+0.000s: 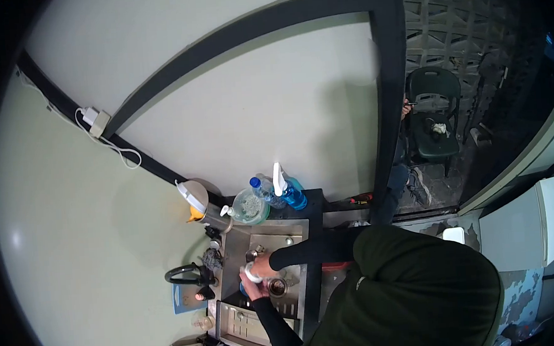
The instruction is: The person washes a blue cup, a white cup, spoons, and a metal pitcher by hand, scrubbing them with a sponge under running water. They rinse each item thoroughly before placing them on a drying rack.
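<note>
Both hands are low over the metal sink [300, 267]. My left hand [255, 290] is curled around a small white round item [253, 273], which looks like a cup or lid. From the other side, my right hand [263, 265] closes on the same item, with its fingers partly hidden. A bit of blue [243, 288] shows beside my left hand; I cannot make out what it is. Close to my left hand, a round metal container [277, 288] with something brown inside stands in the sink. Another small shiny metal piece [253, 254] lies beyond my right hand.
A black faucet [188, 273] rises at the sink's wall side. Blue spray bottle [295, 197], clear bottle [266, 189] and soap dispenser [251, 207] stand at one end. A slotted drain tray [257, 323] covers the other. Another person's leg [399, 184] shows by the doorway, near a chair [434, 93].
</note>
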The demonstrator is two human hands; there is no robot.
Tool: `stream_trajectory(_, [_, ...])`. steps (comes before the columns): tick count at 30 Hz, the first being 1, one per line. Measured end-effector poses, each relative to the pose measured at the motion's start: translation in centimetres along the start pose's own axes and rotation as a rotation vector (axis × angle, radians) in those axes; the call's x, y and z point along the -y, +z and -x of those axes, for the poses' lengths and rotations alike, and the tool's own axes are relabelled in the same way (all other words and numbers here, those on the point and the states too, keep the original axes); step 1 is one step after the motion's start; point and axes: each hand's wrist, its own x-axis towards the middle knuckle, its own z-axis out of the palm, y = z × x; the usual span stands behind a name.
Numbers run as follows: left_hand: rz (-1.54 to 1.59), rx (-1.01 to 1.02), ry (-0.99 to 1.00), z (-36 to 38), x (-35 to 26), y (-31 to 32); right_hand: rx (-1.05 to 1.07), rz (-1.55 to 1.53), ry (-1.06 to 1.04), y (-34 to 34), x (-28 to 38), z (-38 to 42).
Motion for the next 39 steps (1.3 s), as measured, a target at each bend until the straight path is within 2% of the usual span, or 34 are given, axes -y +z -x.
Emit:
stream_trajectory(1, [0.061, -0.042, 0.126, -1.5, 1.3, -0.7, 0.133, -0.269, 0.587, -0.2, 0.6, -1.3])
stream_trajectory(2, [-0.071, -0.129, 0.353, -5.8, 4.1, -5.2, 0.27, -0.528, 1.178, -0.9, 0.9, -2.1])
stream_trajectory(3, [-0.082, -0.204, 0.477, -3.4, 4.1, -2.1, 0.27, -0.617, 1.268, -2.1, 1.0, -2.4])
stream_trajectory(4, [-0.09, -0.284, 0.605, -1.1, 3.8, 1.1, 0.282, -0.588, 1.223, -3.3, 1.4, -2.5])
stream_trajectory(5, [-0.079, -0.299, 0.609, -0.3, 2.6, 2.1, 0.238, -0.554, 1.098, -4.6, 2.4, -2.3])
stream_trajectory(6, [-0.014, -0.22, 0.331, 0.4, 1.2, 2.4, 0.205, -0.524, 0.97, -4.4, 2.4, -1.7])
stream_trajectory(7, [0.069, -0.144, 0.058, 1.3, 0.2, 2.5, 0.245, -0.236, 0.645, -3.9, 1.4, -1.1])
stream_trajectory(8, [0.013, -0.094, 0.003, 3.2, -1.6, 4.3, 0.28, 0.021, 0.295, -2.4, 0.2, 0.0])
stream_trajectory(11, [0.081, -0.024, 0.275, 0.2, 0.2, 1.1, 0.606, 0.008, 0.515, -5.6, 2.7, -2.6])
stream_trajectory(12, [0.134, -0.077, 0.409, 0.0, 1.0, 1.2, 0.29, -0.291, 0.699, -3.2, 1.7, -1.7])
stream_trajectory(14, [-0.299, -0.31, 0.77, -0.2, 1.7, 1.7, 0.241, -0.917, 1.332, -2.5, -0.3, -1.6])
stream_trajectory(16, [-0.214, -0.356, 0.761, -0.7, 2.6, 2.0, 0.24, -0.807, 1.288, -3.3, 0.3, -2.2])
stream_trajectory(18, [0.244, -0.049, 0.299, 2.6, -0.6, 3.8, 0.274, -0.646, 1.011, -6.8, 3.6, -3.4])
stream_trajectory(19, [0.301, 0.088, 0.089, 2.8, -1.5, 3.0, 0.4, -0.384, 0.717, -7.3, 3.6, -3.3])
stream_trajectory(20, [0.305, 0.08, 0.086, 2.9, -1.3, 2.7, 0.405, -0.392, 0.718, -6.9, 3.6, -3.0])
stream_trajectory(22, [0.179, -0.118, 0.213, 3.0, -1.4, 2.7, 0.485, -0.35, 0.644, -6.2, 3.4, -2.9])
stream_trajectory(23, [0.154, -0.144, 0.291, 3.4, -1.0, 2.9, 0.396, -0.541, 0.897, -5.9, 4.2, -3.3])
stream_trajectory(24, [0.15, -0.142, 0.293, 2.8, -0.1, 2.8, 0.392, -0.541, 0.894, -4.8, 3.2, -3.1])
stream_trajectory(26, [-0.009, -0.266, 0.805, 2.2, 1.1, 3.0, 0.125, -1.218, 1.516, -3.6, 2.3, -3.5])
stream_trajectory(27, [0.031, -0.218, 0.777, 2.7, 0.9, 2.7, 0.114, -1.183, 1.421, -3.7, 2.8, -3.4])
stream_trajectory(28, [0.025, -0.219, 0.773, 3.0, 0.5, 2.2, 0.111, -1.19, 1.422, -4.0, 3.3, -3.2])
stream_trajectory(30, [-0.047, -0.236, 0.694, 3.6, -0.3, 1.5, 0.319, -0.786, 1.027, -5.2, 4.6, -3.4])
stream_trajectory(31, [-0.15, -0.229, 0.768, 3.5, -0.2, 0.9, 0.328, -0.958, 1.044, -5.1, 4.0, -3.0])
stream_trajectory(32, [-0.152, -0.223, 0.77, 4.1, -0.5, 1.3, 0.322, -0.956, 1.043, -5.0, 3.7, -2.6])
stream_trajectory(34, [-0.579, -0.337, 1.036, 6.4, -1.6, 3.2, -0.204, -2.064, 1.444, -4.3, 3.0, -1.6])
stream_trajectory(36, [-0.629, -0.38, 1.048, 6.5, -1.5, 3.3, -0.264, -2.065, 1.458, -4.1, 4.4, -2.2])
stream_trajectory(38, [-0.189, -0.322, 0.901, 4.2, -0.9, 1.3, 0.061, -1.137, 1.097, -5.3, 6.2, -3.4])
stream_trajectory(39, [-0.105, -0.238, 0.74, 4.2, -1.2, 0.3, 0.264, -0.833, 1.023, -6.5, 6.6, -3.9])
